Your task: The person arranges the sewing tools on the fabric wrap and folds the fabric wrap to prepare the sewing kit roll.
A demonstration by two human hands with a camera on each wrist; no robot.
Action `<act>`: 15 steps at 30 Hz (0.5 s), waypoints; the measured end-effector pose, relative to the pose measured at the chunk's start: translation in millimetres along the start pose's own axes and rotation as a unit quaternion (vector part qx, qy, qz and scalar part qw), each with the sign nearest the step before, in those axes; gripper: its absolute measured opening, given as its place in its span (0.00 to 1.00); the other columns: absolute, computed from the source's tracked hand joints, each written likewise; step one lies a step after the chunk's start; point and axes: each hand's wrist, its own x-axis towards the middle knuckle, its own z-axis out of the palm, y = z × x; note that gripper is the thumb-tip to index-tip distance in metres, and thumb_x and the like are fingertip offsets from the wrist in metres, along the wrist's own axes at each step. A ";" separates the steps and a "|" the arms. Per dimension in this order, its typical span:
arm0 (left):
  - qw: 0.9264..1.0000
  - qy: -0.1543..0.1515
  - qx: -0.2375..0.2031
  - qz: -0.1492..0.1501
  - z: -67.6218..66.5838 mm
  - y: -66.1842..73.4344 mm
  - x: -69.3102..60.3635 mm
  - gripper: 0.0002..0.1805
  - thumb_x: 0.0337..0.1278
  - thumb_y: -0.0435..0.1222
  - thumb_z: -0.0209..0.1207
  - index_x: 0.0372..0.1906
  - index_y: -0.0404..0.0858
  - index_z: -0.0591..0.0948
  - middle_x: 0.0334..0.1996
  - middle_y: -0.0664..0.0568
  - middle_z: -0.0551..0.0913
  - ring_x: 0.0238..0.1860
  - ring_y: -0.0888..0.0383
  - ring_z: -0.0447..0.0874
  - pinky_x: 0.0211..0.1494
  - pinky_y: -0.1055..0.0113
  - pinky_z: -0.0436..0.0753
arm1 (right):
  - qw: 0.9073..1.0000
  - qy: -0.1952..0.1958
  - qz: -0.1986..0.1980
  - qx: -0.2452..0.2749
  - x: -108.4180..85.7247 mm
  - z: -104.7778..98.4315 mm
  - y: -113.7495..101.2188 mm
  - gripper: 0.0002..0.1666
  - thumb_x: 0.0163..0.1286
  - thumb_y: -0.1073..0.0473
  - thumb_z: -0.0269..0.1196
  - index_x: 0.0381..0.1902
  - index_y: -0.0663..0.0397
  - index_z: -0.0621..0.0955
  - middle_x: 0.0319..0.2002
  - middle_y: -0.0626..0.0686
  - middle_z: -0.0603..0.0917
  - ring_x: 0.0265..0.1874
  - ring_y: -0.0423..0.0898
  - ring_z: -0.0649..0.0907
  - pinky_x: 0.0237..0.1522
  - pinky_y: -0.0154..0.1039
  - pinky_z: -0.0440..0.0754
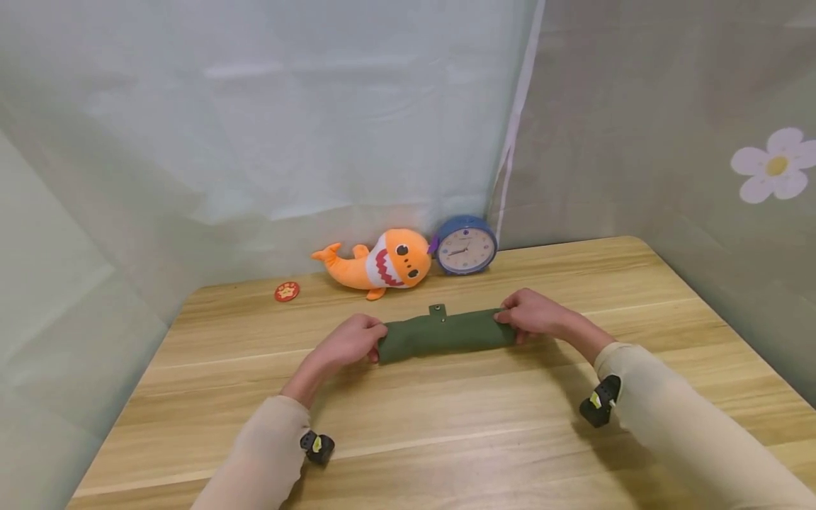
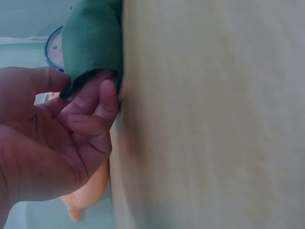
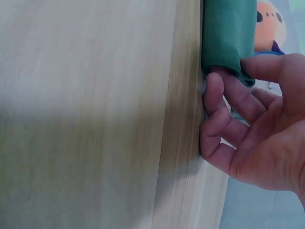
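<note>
A long green fabric roll (image 1: 446, 334) lies across the wooden table, with a small snap tab (image 1: 437, 312) sticking up from its far edge. My left hand (image 1: 350, 341) pinches the roll's left end. In the left wrist view the thumb is on the outside of the green cloth (image 2: 93, 43) and a finger reaches into the open end. At the other end, my right hand (image 1: 530, 313) pinches the roll the same way. The right wrist view shows its thumb on the cloth (image 3: 228, 36) and a finger tucked inside the fold.
Behind the roll sits an orange plush shark (image 1: 398, 261), beside a blue round clock (image 1: 466, 246). A red round badge (image 1: 287, 291) lies at the table's far left. Pale curtains (image 1: 357, 127) hang behind the table (image 1: 446, 439).
</note>
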 end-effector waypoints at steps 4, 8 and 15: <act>1.000 -0.001 -0.002 0.019 -0.4 -1.0 -3.2 0.14 0.76 0.38 0.51 0.39 0.35 0.83 0.30 0.50 0.80 0.31 0.56 0.76 0.37 0.65 0.74 | 1.000 -0.004 -0.014 0.001 -1.2 0.2 3.4 0.13 0.78 0.59 0.58 0.45 0.64 0.85 0.22 0.48 0.79 0.19 0.40 0.82 0.24 0.32 0.77; 0.999 -0.016 0.004 0.041 0.3 -0.1 -3.1 0.15 0.72 0.45 0.62 0.52 0.39 0.84 0.43 0.49 0.84 0.42 0.54 0.79 0.46 0.61 0.78 | 1.000 -0.002 -0.027 0.004 -3.7 0.2 5.9 0.12 0.78 0.60 0.58 0.44 0.65 0.85 0.25 0.49 0.81 0.21 0.41 0.82 0.29 0.34 0.82; 0.997 -0.041 0.004 0.072 4.4 -1.1 1.6 0.27 0.60 0.40 0.75 0.62 0.39 0.83 0.55 0.48 0.86 0.54 0.53 0.81 0.64 0.54 0.78 | 0.999 -0.003 -0.034 0.008 -4.7 1.1 4.5 0.12 0.78 0.60 0.59 0.43 0.65 0.84 0.26 0.49 0.80 0.22 0.41 0.81 0.31 0.35 0.82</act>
